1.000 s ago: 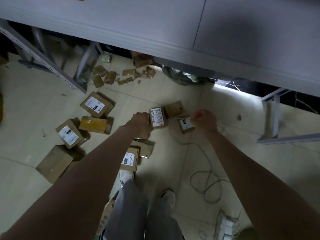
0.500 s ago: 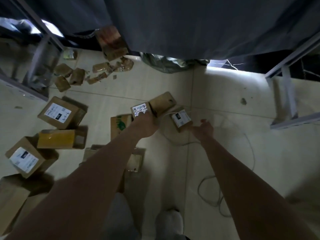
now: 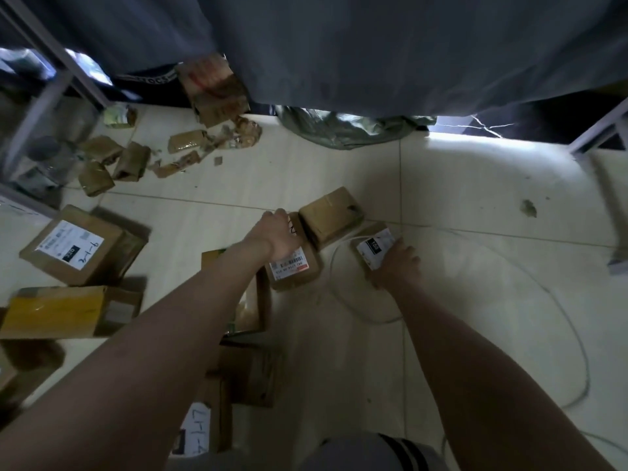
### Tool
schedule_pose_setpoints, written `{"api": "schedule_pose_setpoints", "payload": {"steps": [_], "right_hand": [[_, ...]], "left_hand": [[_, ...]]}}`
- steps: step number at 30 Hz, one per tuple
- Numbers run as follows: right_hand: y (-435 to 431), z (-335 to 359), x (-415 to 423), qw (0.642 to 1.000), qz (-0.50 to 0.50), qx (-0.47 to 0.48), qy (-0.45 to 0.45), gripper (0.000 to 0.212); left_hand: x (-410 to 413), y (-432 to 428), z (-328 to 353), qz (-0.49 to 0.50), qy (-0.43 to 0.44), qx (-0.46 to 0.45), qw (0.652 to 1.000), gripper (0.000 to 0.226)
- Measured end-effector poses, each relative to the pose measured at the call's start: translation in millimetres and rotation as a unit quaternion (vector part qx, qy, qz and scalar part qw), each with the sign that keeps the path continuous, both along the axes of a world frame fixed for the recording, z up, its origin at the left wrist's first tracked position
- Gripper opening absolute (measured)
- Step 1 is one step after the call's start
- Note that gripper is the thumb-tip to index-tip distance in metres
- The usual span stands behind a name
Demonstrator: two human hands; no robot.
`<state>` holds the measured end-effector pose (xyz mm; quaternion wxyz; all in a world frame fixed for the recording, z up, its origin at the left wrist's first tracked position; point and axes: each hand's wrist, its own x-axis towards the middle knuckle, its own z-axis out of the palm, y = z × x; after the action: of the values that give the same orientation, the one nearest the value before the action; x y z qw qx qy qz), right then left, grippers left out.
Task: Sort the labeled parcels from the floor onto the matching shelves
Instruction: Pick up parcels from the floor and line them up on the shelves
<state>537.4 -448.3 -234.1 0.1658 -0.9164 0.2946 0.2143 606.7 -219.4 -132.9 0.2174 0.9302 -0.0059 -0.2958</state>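
Below, each hand's grip closes on a small brown parcel — left hand [image 3: 278, 234] on the barcode-labelled parcel [image 3: 294, 268], right hand [image 3: 396, 265] on the white-labelled parcel [image 3: 372, 248].

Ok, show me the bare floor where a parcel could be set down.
Widest bare floor: right of the plain box, bordered by the shelf leg and the looping cable. A narrower bare strip lies between the torn scraps and the left hand. Crowded: the left side, around the yellow-taped box.

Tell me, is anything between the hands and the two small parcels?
Nothing visible. The left hand already rests on one labeled parcel, and the right hand touches the other small parcel.
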Motion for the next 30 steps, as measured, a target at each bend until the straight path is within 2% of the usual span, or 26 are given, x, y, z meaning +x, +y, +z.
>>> {"api": "schedule_pose_setpoints", "payload": {"steps": [4, 7, 10, 12, 15, 19, 21, 24, 26, 28, 30], "right_hand": [[-0.3, -9.9, -11.8, 0.995, 0.06, -0.083, -0.021, 0.081], [1.1, 10.0, -29.4, 0.991, 0.071, -0.11, 0.02, 0.085], [5.4, 51.1, -45.5, 0.999, -0.01, -0.044, 0.029, 0.082], [11.9, 84.7, -53.3, 0.997, -0.064, 0.008, 0.03, 0.089], [24.7, 146.3, -58.1, 0.993, -0.09, 0.08, 0.016, 0.1], [47.2, 244.7, -55.9, 0.968, -0.129, 0.21, -0.047, 0.094], [55.2, 291.0, -53.9, 0.951, -0.131, 0.269, -0.073, 0.09], [63.8, 357.3, -54.1, 0.927, -0.119, 0.344, -0.087, 0.069], [69.5, 404.3, -60.7, 0.908, -0.124, 0.389, -0.097, 0.057], [73.9, 446.9, -72.9, 0.88, -0.134, 0.441, -0.112, 0.046], [77.7, 489.1, -87.6, 0.851, -0.153, 0.487, -0.123, 0.051]], "left_hand": [[-3.1, 5.9, -10.7, 0.0, 0.021, 0.004, 1.0, 0.056], [-9.4, 5.9, 0.7, -0.018, 0.039, 0.009, 0.999, 0.06], [-20.8, 0.5, 37.4, -0.02, 0.061, 0.01, 0.998, 0.056], [-29.8, -6.7, 70.2, -0.005, 0.067, -0.008, 0.998, 0.047], [-46.2, -21.1, 129.1, 0.03, 0.092, -0.043, 0.994, 0.02], [-68.2, -32.2, 213.1, 0.105, 0.128, -0.089, 0.982, 0.01], [-76.8, -32.8, 250.7, 0.131, 0.122, -0.097, 0.979, 0.026], [-86.3, -29.6, 313.7, 0.237, 0.097, -0.147, 0.955, 0.024], [-94.2, -21.8, 355.3, 0.333, 0.09, -0.172, 0.923, 0.044], [-107.2, -10.4, 390.8, 0.399, 0.087, -0.195, 0.892, 0.074], [-125.5, 0.5, 420.4, 0.442, 0.093, -0.23, 0.862, 0.09]]}}
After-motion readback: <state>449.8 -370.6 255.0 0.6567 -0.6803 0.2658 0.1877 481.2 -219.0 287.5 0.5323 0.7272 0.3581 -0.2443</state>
